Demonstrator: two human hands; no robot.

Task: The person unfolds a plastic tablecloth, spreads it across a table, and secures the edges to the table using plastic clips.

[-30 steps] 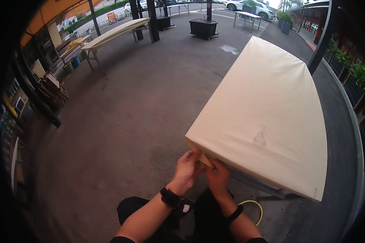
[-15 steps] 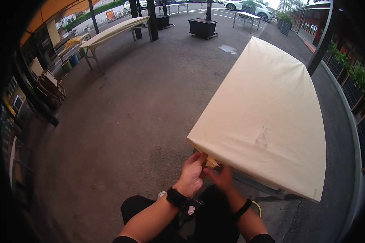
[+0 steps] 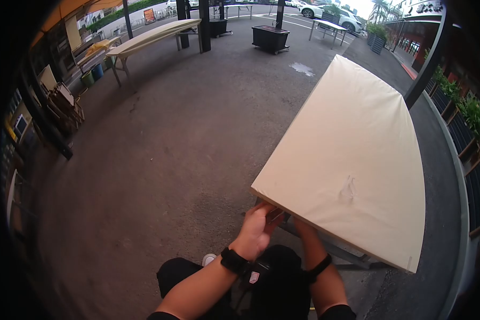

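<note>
A cream tablecloth (image 3: pixel 352 144) is stretched over a long folding table, with a wrinkled mark near its close end. My left hand (image 3: pixel 254 229) is at the near left corner, its fingers curled up against the cloth's edge; the tips are partly hidden. My right hand (image 3: pixel 304 230) reaches under the near edge just to the right, and its fingers are out of sight beneath the tabletop. Part of the grey table frame (image 3: pixel 352 256) shows below the cloth.
Another cloth-covered table (image 3: pixel 154 37) stands at the back left, near dark posts. A black wheeled tub (image 3: pixel 270 38) and a small white table (image 3: pixel 329 25) are farther off. A dark post (image 3: pixel 429 58) rises beyond the table's right side, near planters (image 3: pixel 469 112).
The loose cloth flap between my hands has gone under the table edge, which now looks straighter. My right hand has moved farther under the edge. The view has shifted slightly.
</note>
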